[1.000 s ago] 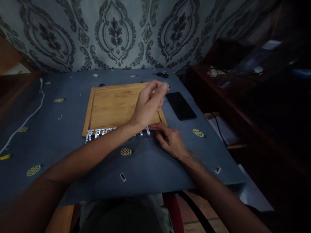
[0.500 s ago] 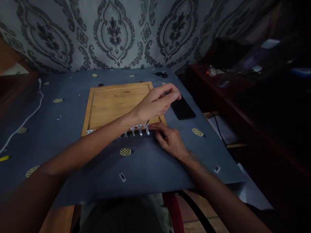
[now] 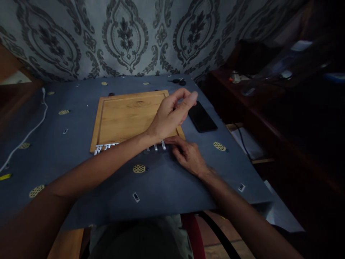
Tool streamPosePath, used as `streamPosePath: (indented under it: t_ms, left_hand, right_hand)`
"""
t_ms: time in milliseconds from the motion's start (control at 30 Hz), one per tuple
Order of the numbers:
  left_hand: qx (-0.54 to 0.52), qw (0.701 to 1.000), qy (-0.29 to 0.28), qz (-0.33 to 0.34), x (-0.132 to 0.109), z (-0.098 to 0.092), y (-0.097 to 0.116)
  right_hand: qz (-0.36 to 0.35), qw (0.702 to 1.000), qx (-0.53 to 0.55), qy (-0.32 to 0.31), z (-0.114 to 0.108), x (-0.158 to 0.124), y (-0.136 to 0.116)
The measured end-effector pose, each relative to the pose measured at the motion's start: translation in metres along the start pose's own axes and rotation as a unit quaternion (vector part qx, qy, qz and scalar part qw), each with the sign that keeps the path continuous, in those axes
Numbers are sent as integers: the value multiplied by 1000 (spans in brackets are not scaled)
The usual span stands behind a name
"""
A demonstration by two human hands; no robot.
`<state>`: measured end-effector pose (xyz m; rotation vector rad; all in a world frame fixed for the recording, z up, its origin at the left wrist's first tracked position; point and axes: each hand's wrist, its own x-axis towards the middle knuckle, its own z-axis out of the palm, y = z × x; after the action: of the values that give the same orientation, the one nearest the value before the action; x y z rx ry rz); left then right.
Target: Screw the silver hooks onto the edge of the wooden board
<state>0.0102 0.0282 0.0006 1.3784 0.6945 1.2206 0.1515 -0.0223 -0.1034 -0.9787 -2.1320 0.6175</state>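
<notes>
A wooden panel (image 3: 129, 117) with a raised frame lies on the table. A row of small silver metal hooks (image 3: 104, 146) runs along its near edge, partly covered by my left forearm. My left hand (image 3: 174, 111) is above the panel's right side, fingers closed around a screwdriver; the tool is almost wholly hidden now, though its thin shaft showed a moment ago. My right hand (image 3: 188, 154) rests at the near right corner, index finger stretched against the edge beside the last hook (image 3: 163, 145), thumb apart from it and the other fingers curled.
A black phone (image 3: 202, 117) lies right of the panel. Behind it are dark keys or a similar small object (image 3: 179, 81). A white cable (image 3: 35, 126) runs along the left side. A dark red shelf (image 3: 269, 104) with clutter stands beyond the table's right edge.
My left hand has turned at the wrist and shifted slightly left, its thumb now higher. The screwdriver shaft has gone out of sight, and more hooks show at the left. My right hand stays put.
</notes>
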Motion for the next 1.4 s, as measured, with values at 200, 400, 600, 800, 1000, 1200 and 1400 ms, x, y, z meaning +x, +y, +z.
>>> streamPosePath:
  t_ms: [200,400,600,800,1000,1200,1400]
  left_hand:
    - [-44,994,-101,13,5,-13,-5]
    - [-60,985,-161,29,6,-18,-7]
    - [-59,986,-156,0,6,-17,-4]
    - [-58,991,-116,-30,3,-15,0]
    - [-88,996,-21,2,3,-21,26]
    - [-68,998,-5,7,-2,-25,30]
    - [-75,997,-27,15,-6,-24,12]
  right_hand:
    - [-2,1000,-12,-1,1,-1,2]
    - [-6,1000,-11,4,2,-1,3]
    - [-16,1000,-15,11,3,-1,3]
    - [-6,1000,-15,5,3,-1,5]
    - [3,1000,-19,4,2,-1,3]
    - [-5,1000,-13,6,1,0,1]
    - [0,1000,-15,8,2,-1,2]
